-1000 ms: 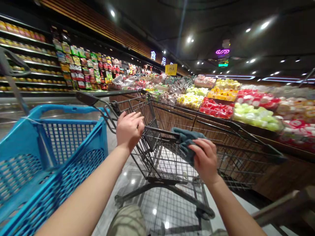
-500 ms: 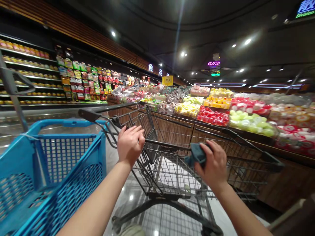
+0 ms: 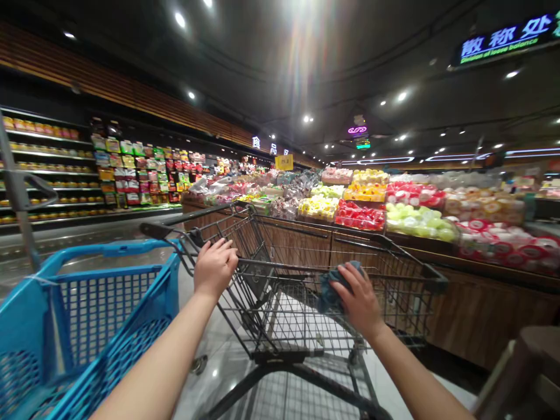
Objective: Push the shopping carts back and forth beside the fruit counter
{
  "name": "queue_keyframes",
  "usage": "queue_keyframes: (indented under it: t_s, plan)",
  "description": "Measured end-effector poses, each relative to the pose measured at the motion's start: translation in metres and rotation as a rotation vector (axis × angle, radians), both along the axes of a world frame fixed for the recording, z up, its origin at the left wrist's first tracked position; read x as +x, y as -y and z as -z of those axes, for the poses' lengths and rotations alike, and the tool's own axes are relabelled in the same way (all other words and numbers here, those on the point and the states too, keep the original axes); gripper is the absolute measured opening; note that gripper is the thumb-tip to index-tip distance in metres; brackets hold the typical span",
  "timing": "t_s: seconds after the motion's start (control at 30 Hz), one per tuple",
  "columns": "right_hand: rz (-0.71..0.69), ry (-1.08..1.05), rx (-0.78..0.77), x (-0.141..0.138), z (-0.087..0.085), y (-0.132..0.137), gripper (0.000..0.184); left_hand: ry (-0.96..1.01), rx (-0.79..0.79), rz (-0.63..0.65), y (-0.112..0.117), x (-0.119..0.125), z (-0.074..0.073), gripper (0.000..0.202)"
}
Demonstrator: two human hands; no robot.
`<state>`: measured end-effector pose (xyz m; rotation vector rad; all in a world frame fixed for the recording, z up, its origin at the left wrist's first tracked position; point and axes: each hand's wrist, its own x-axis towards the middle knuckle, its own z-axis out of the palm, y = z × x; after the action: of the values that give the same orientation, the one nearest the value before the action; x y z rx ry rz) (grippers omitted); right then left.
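Observation:
A dark metal shopping cart (image 3: 301, 269) stands side-on before me, its handle end at the left. My left hand (image 3: 215, 269) is closed around the near top rail, close to the handle end. Farther right on that same rail, my right hand (image 3: 361, 300) presses a crumpled blue-grey cloth (image 3: 328, 291), its fingers curled over the top. The cloth covers part of the rail. Through the wire mesh, the cart's basket shows little inside but the pale floor.
Beside my left arm stands a blue plastic basket (image 3: 109, 249) with a grey upright handle. Behind the cart runs a wood-panelled counter (image 3: 297, 236) heaped with colourful packaged goods. Stocked shelves (image 3: 52, 154) line the left wall. A brown object (image 3: 520, 373) sits at the lower right.
The view has tilted up and turned right, so the scene sits farther left. My right hand still has the cloth on the rail, its fingers now lying farther over it. My left hand keeps its grip.

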<state>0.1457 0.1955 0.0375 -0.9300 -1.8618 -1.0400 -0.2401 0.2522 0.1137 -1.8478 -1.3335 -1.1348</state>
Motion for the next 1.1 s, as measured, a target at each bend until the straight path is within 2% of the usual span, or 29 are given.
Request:
queue_keyframes:
  t_s: [0.1,0.17,0.2,0.23,0.3,0.4,0.5,0.57,0.67,0.83,0.97,1.03,1.1]
  plan:
    - [0.079,-0.131,0.010,0.058,0.014,0.012,0.028,0.027,0.017,-0.001,-0.001,0.007,0.000,0.046]
    - [0.103,-0.269,0.019,0.077,0.017,0.015,0.026,0.042,0.027,-0.003,-0.002,0.013,0.001,0.046]
    - [0.095,-0.334,0.022,0.077,0.016,0.015,0.026,0.047,0.031,-0.003,-0.002,0.017,0.001,0.045]
    - [0.070,-0.377,0.023,0.070,0.013,0.014,0.026,0.050,0.034,-0.001,-0.003,0.021,0.001,0.045]
    - [-0.023,-0.374,0.014,0.036,0.005,0.006,0.027,0.051,0.039,0.004,-0.003,0.030,0.000,0.044]
    - [-0.180,-0.131,-0.040,-0.041,-0.006,-0.015,0.028,0.044,0.042,0.006,-0.002,0.042,-0.001,0.043]
    - [-0.147,-0.002,-0.006,-0.100,-0.009,-0.037,0.030,0.018,0.036,0.000,-0.002,0.051,-0.002,0.041]
    - [-0.108,0.013,0.052,-0.110,-0.006,-0.048,0.023,-0.006,0.022,0.006,-0.003,0.052,-0.002,0.040]
    - [-0.092,0.028,0.071,-0.080,0.002,-0.051,0.020,-0.021,0.013,0.027,-0.006,0.052,-0.003,0.039]
    - [0.028,-0.018,-0.022,0.027,0.025,-0.036,0.025,0.011,0.032,0.029,-0.013,0.053,-0.003,0.038]
    - [0.170,-0.223,-0.054,0.105,0.047,-0.033,0.033,0.019,0.043,0.034,-0.019,0.059,-0.001,0.039]
    - [0.191,-0.407,-0.005,0.125,0.048,-0.035,0.029,0.025,0.057,0.027,-0.022,0.064,0.000,0.039]
    - [0.177,-0.566,0.058,0.123,0.038,-0.036,0.026,0.030,0.068,0.021,-0.025,0.071,0.001,0.040]
